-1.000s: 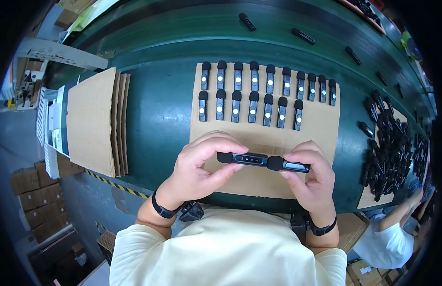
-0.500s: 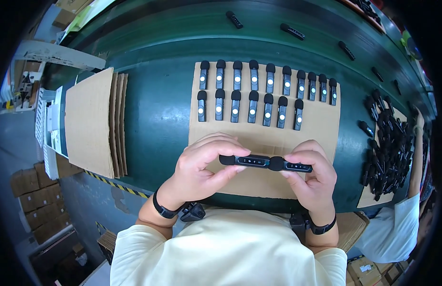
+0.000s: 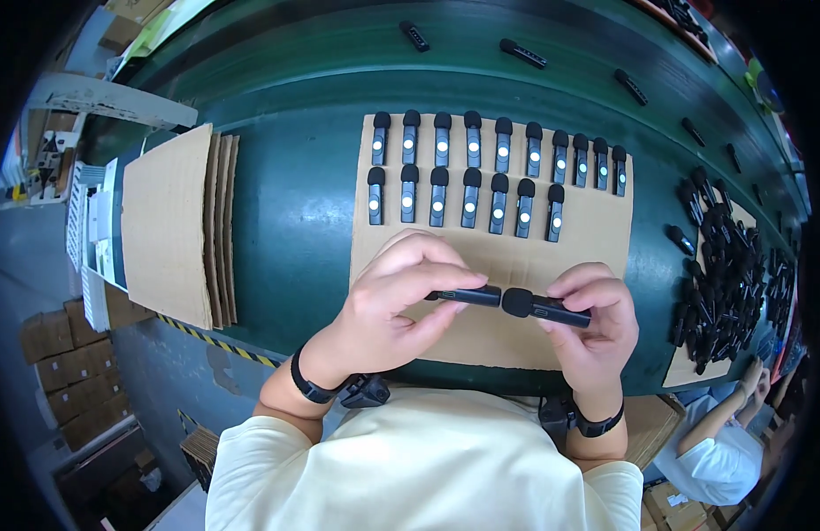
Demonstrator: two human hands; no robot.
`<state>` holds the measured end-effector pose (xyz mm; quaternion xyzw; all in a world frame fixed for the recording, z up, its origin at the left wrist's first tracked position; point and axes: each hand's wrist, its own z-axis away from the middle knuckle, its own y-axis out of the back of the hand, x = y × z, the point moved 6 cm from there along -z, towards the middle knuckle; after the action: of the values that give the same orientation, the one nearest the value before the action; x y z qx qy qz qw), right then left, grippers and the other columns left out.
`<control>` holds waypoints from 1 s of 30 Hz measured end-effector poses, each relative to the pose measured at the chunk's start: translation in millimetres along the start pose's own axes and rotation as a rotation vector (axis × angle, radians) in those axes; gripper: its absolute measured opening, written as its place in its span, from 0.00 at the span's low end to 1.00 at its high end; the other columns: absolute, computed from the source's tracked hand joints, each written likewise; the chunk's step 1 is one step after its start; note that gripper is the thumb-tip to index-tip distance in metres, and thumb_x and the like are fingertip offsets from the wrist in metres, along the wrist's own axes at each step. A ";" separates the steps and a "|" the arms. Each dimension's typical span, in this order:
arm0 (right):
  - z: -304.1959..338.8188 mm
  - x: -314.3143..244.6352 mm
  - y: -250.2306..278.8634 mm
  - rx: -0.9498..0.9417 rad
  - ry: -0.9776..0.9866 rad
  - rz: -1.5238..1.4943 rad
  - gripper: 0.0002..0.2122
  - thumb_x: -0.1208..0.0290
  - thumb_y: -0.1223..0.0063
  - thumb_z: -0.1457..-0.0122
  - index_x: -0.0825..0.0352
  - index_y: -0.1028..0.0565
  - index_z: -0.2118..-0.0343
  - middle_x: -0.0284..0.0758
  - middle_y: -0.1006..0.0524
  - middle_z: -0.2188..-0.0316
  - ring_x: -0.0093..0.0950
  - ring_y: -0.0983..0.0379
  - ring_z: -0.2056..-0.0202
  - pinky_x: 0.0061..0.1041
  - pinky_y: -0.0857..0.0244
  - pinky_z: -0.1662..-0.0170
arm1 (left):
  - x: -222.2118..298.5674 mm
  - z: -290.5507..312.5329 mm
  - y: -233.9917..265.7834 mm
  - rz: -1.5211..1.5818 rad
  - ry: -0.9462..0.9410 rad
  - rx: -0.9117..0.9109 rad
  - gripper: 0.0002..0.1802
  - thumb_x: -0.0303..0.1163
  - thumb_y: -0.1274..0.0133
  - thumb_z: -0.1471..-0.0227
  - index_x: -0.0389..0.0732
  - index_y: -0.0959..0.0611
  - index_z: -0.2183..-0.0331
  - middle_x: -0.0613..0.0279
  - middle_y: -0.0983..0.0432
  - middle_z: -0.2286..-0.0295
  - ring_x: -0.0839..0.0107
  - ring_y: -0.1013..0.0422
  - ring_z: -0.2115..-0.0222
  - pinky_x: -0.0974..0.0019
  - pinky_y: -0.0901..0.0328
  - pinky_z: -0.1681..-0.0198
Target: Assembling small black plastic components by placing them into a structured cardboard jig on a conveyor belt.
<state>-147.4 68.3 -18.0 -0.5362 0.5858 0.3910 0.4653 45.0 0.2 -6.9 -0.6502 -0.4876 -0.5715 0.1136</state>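
Crosswise, foam heads (image 3: 517,302) seemingly leftward, microphones (image 3: 559,312) sit pinched in left hand (image 3: 397,301) and right hand (image 3: 597,323).

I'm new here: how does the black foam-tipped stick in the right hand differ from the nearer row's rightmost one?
The held stick is pinched in the right hand; the row stick lies on the tan cardboard sheet. The held stick's tip points left; the row stick's, away from the person. The row stick shows a white dot; the held stick shows none. Both have black tips.
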 end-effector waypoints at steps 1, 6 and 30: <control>0.6 -0.7 3.1 -0.006 0.019 0.014 0.13 0.87 0.42 0.51 0.71 0.26 0.61 0.40 0.29 0.62 0.27 0.31 0.64 0.23 0.35 0.60 | -0.5 -1.1 -0.8 0.000 0.000 -0.001 0.15 0.18 0.39 0.58 0.34 0.18 0.63 0.55 0.21 0.65 0.63 0.26 0.62 0.53 0.35 0.47; -4.0 -13.1 2.3 -0.190 0.168 0.382 0.16 0.89 0.43 0.53 0.72 0.27 0.59 0.40 0.28 0.62 0.28 0.29 0.64 0.24 0.33 0.61 | -5.8 -1.1 -5.6 0.086 0.014 0.053 0.15 0.16 0.43 0.57 0.36 0.19 0.63 0.56 0.21 0.65 0.64 0.25 0.60 0.51 0.38 0.44; -8.5 5.9 83.6 -0.113 0.125 0.758 0.13 0.86 0.40 0.52 0.70 0.27 0.62 0.41 0.23 0.63 0.35 0.25 0.65 0.26 0.31 0.62 | 11.1 -54.8 -97.8 -0.323 -0.195 -0.014 0.12 0.23 0.41 0.57 0.40 0.20 0.65 0.60 0.21 0.64 0.63 0.24 0.61 0.51 0.35 0.47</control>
<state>-231.4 68.6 -24.9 -0.3295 0.7471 0.5334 0.2207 -65.7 15.9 -19.9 -0.6164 -0.5904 -0.5200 -0.0321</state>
